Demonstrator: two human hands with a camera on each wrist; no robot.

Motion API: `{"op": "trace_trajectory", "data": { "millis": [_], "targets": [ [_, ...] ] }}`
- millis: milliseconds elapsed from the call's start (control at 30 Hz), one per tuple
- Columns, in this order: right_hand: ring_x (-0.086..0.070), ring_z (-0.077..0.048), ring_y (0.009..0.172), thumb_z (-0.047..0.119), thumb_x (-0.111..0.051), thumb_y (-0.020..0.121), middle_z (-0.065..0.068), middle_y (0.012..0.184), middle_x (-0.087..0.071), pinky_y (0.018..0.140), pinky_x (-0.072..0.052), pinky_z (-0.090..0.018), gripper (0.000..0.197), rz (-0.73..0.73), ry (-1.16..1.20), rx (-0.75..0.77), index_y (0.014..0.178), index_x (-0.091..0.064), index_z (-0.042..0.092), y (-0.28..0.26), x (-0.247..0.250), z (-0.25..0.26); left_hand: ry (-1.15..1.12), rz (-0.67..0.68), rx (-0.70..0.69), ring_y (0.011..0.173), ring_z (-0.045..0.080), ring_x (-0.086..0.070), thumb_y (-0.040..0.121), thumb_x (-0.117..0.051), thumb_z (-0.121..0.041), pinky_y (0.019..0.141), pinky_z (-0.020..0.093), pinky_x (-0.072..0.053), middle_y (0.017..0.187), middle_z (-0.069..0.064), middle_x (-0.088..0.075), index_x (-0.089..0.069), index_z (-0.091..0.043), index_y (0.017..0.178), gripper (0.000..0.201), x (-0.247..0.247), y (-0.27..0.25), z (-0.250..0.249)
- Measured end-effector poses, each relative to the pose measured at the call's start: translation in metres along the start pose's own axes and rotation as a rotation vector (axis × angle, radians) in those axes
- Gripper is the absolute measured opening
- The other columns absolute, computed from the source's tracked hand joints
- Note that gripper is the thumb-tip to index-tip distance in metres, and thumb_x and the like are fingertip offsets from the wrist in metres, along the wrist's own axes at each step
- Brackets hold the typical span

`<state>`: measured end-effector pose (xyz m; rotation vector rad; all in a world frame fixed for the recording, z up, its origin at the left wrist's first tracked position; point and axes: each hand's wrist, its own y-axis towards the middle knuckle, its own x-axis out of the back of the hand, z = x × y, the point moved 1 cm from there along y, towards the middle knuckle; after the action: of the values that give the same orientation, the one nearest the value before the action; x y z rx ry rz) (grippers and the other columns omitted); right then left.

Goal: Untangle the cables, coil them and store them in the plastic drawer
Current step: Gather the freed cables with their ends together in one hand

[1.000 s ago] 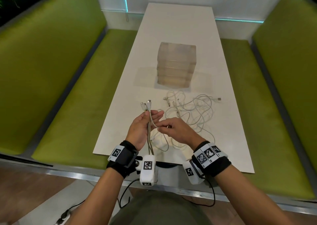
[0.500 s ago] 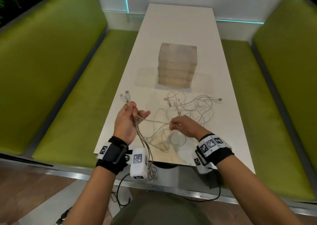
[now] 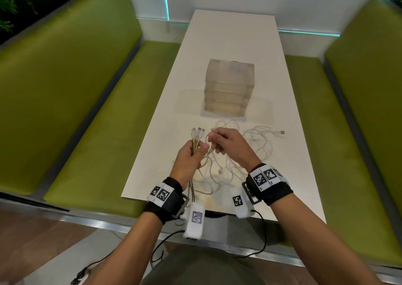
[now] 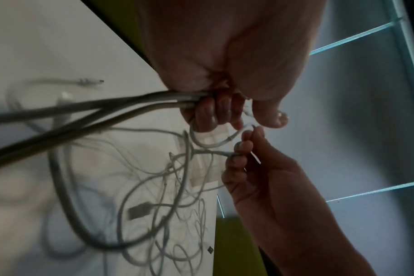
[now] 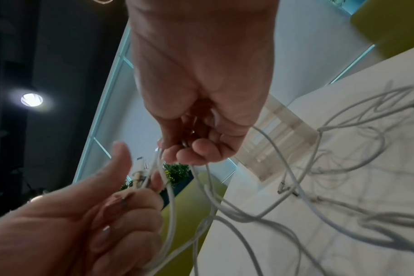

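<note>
A tangle of thin white cables (image 3: pixel 256 147) lies on the white table (image 3: pixel 230 34), in front of the translucent plastic drawer unit (image 3: pixel 228 86). My left hand (image 3: pixel 189 156) grips a bunch of cable strands (image 4: pixel 135 100), with several plug ends (image 3: pixel 196 131) sticking up above the fist. My right hand (image 3: pixel 226 143) is just to the right of it, above the tangle, and pinches a thin cable (image 5: pixel 201 179) between thumb and fingers. Loops hang from both hands down to the table.
Green padded benches (image 3: pixel 82 102) run along both sides of the narrow table. One plug end (image 3: pixel 281 132) lies at the right of the tangle. The drawers look shut. Black wires hang from my wrist cameras below the table's near edge.
My left hand has swung back to the right with its bunch of cables. My right hand has risen forward and now sits close beside the left hand, pinching a strand.
</note>
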<state>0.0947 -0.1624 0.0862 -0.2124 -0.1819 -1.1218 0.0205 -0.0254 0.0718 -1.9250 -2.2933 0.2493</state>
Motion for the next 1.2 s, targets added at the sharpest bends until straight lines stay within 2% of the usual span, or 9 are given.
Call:
{"op": "trace_trajectory", "data": {
  "millis": [133, 367, 500, 633, 700, 767, 867, 1000, 1200],
  "targets": [
    [-0.049, -0.009, 0.057, 0.017, -0.055, 0.095, 0.0, 0.064, -0.058, 0.055, -0.041, -0.015, 0.018, 0.112, -0.041, 0.006, 0.086, -0.069, 0.012, -0.003, -0.002, 0.003, -0.053, -0.023, -0.021, 0.054, 0.002, -0.042, 0.094, -0.059, -0.023, 0.053, 0.02, -0.037, 0.069, -0.003, -0.048, -0.057, -0.013, 0.095, 0.01, -0.003, 0.005, -0.001],
    [-0.054, -0.01, 0.073, 0.025, -0.062, 0.09, 0.005, 0.078, -0.061, 0.072, -0.043, -0.028, 0.011, 0.196, -0.47, -0.034, 0.082, -0.063, 0.017, 0.012, 0.013, -0.024, -0.117, -0.134, -0.079, 0.049, 0.007, -0.029, 0.095, -0.056, -0.014, 0.049, 0.021, -0.031, 0.06, -0.004, -0.033, -0.049, -0.013, 0.078, 0.018, 0.014, 0.01, -0.015],
    [-0.051, -0.005, 0.071, 0.019, -0.06, 0.091, 0.011, 0.075, -0.057, 0.072, -0.039, -0.028, 0.011, 0.063, -0.484, -0.027, 0.081, -0.064, 0.017, 0.02, 0.028, -0.038, -0.302, -0.224, -0.144, 0.047, 0.006, -0.028, 0.095, -0.053, -0.009, 0.046, 0.018, -0.03, 0.065, -0.002, -0.037, -0.05, -0.014, 0.075, 0.021, 0.029, 0.014, -0.028],
    [-0.056, -0.019, 0.086, 0.021, -0.06, 0.091, -0.003, 0.091, -0.062, 0.076, -0.042, -0.035, 0.014, 0.026, -0.656, -0.066, 0.09, -0.067, 0.008, 0.028, 0.036, -0.046, -0.462, -0.329, -0.188, 0.044, 0.004, -0.026, 0.097, -0.049, -0.009, 0.045, 0.017, -0.029, 0.054, -0.011, -0.036, -0.047, -0.015, 0.077, 0.022, 0.042, 0.015, -0.037],
    [-0.057, -0.024, 0.088, 0.024, -0.058, 0.092, -0.007, 0.095, -0.062, 0.074, -0.042, -0.034, 0.017, 0.019, -0.767, -0.125, 0.093, -0.066, 0.008, 0.029, 0.044, -0.056, -0.548, -0.411, -0.2, 0.045, 0.005, -0.025, 0.098, -0.05, -0.012, 0.045, 0.018, -0.027, 0.055, -0.009, -0.033, -0.046, -0.016, 0.077, 0.021, 0.053, 0.016, -0.043],
    [-0.056, -0.023, 0.085, 0.024, -0.058, 0.092, -0.005, 0.091, -0.061, 0.072, -0.042, -0.033, 0.017, -0.024, -0.688, -0.148, 0.091, -0.067, 0.011, 0.027, 0.051, -0.061, -0.558, -0.46, -0.205, 0.046, 0.006, -0.024, 0.097, -0.051, -0.014, 0.045, 0.019, -0.026, 0.057, -0.006, -0.03, -0.046, -0.017, 0.077, 0.022, 0.064, 0.018, -0.044],
    [-0.059, -0.024, 0.083, 0.021, -0.061, 0.09, -0.008, 0.088, -0.066, 0.078, -0.047, -0.04, 0.014, -0.08, -0.507, -0.051, 0.088, -0.072, 0.012, 0.024, 0.046, -0.052, -0.369, -0.408, -0.14, 0.046, 0.006, -0.026, 0.097, -0.054, -0.016, 0.045, 0.02, -0.028, 0.055, -0.008, -0.032, -0.047, -0.016, 0.075, 0.022, 0.059, 0.024, -0.03],
    [-0.057, -0.016, 0.086, 0.019, -0.063, 0.089, -0.003, 0.089, -0.065, 0.08, -0.041, -0.029, 0.014, -0.048, -0.471, 0.092, 0.091, -0.075, 0.012, 0.022, 0.025, -0.026, -0.035, -0.212, -0.044, 0.048, 0.008, -0.03, 0.095, -0.056, -0.018, 0.048, 0.023, -0.033, 0.059, -0.003, -0.032, -0.049, -0.009, 0.08, 0.019, 0.024, 0.024, -0.012],
    [-0.052, -0.014, 0.074, 0.02, -0.063, 0.089, -0.001, 0.079, -0.055, 0.068, -0.038, -0.028, 0.014, -0.066, -0.566, 0.222, 0.091, -0.075, 0.013, 0.02, 0.011, -0.012, -0.014, -0.024, 0.02, 0.043, 0.006, -0.028, 0.095, -0.057, -0.02, 0.045, 0.022, -0.028, 0.053, -0.009, -0.034, -0.047, -0.014, 0.071, 0.027, -0.005, 0.018, -0.005]
  ]
}}
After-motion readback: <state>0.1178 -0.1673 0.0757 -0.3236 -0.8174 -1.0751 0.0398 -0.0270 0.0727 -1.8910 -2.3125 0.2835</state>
